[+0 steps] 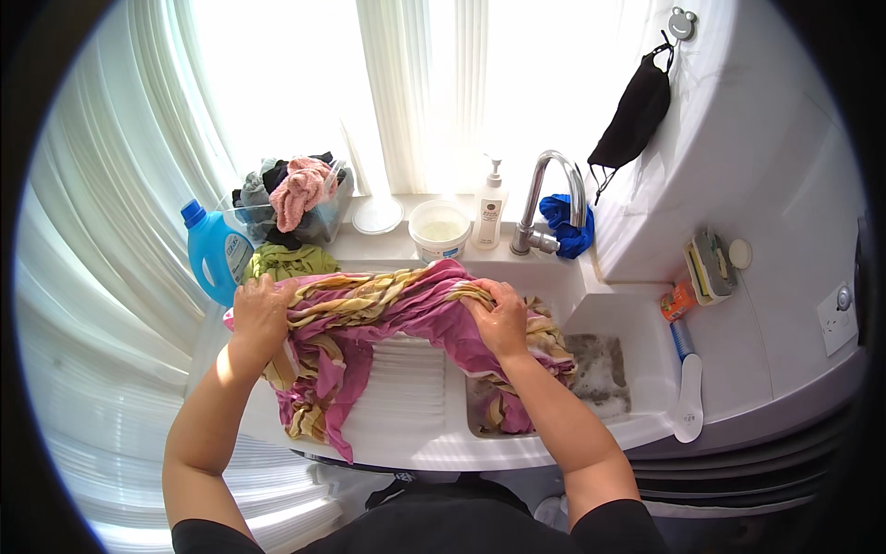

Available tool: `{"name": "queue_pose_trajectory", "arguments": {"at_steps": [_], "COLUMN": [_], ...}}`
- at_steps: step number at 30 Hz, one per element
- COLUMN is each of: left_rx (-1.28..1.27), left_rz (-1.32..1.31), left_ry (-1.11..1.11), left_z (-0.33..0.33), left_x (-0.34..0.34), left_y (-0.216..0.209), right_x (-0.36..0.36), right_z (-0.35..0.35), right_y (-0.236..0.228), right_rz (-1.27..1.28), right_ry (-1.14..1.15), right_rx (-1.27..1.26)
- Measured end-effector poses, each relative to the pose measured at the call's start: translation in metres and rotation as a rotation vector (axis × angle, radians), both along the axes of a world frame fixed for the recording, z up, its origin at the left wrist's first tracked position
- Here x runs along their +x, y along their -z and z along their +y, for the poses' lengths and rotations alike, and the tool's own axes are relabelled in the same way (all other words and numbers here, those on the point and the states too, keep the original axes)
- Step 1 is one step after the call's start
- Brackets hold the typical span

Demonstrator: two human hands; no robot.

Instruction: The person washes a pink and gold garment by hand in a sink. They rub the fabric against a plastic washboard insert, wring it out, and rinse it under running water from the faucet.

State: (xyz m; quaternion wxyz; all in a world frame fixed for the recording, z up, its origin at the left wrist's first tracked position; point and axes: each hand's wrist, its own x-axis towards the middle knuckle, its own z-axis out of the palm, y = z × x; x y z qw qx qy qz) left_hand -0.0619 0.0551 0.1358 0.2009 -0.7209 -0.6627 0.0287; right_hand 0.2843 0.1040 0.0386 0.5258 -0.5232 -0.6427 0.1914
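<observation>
A wet pink and yellow patterned cloth [406, 309] stretches between my two hands above a white laundry sink. My left hand [261, 319] grips its left end, from which a bunched part hangs onto the ribbed washboard [401, 388]. My right hand [499, 319] is closed round the cloth farther right. Beyond that hand the rest drops into the basin [600, 369], where soapy grey water with foam shows. The cloth hides part of the washboard and basin. Fingertips of both hands are partly hidden in the folds.
Behind the sink stand a blue detergent bottle [214, 254], a clear bin [328, 217] of clothes, a white tub [439, 231], a pump bottle [489, 208] and a chrome faucet [540, 208]. A green cloth [291, 262] lies at left. A blue-handled brush [688, 388] rests at right.
</observation>
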Motion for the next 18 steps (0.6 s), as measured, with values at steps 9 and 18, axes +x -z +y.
{"name": "queue_pose_trajectory", "arguments": {"at_steps": [9, 18], "left_rx": [0.075, -0.061], "left_rz": [0.008, -0.309], "left_ry": [-0.057, 0.733], "left_z": [-0.013, -0.061], "left_x": [-0.046, -0.006], "left_y": [0.036, 0.136], "right_x": [-0.090, -0.068], "right_z": [-0.018, 0.061], "right_y": [0.059, 0.023], "right_rz": [-0.480, -0.498], "right_ry": [-0.100, -0.168], "right_rx": [-0.014, -0.506]}}
